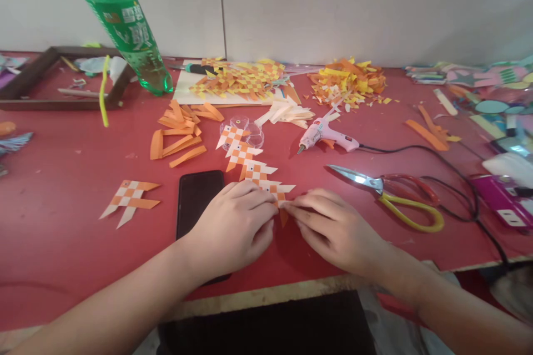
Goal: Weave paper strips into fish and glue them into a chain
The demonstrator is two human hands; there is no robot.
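Both hands meet near the table's front edge over a chain of woven orange-and-white paper fish [250, 169]. My left hand [235, 224] lies curled on the nearest woven piece [278, 192], fingers pressed on it. My right hand [333, 227] pinches the same piece from the right, fingertips touching a white strip end. A black phone [195, 199] lies just left of my left hand, partly under the wrist. One separate woven fish [130, 198] rests further left on the red table [62, 244].
Scissors with yellow and red handles [391, 197] and a pink glue gun [325, 136] with its black cord lie to the right. Orange strips [179, 136], cream strips, paper scraps [347, 83], a green bottle [125, 28] and a wooden frame [25, 91] sit behind.
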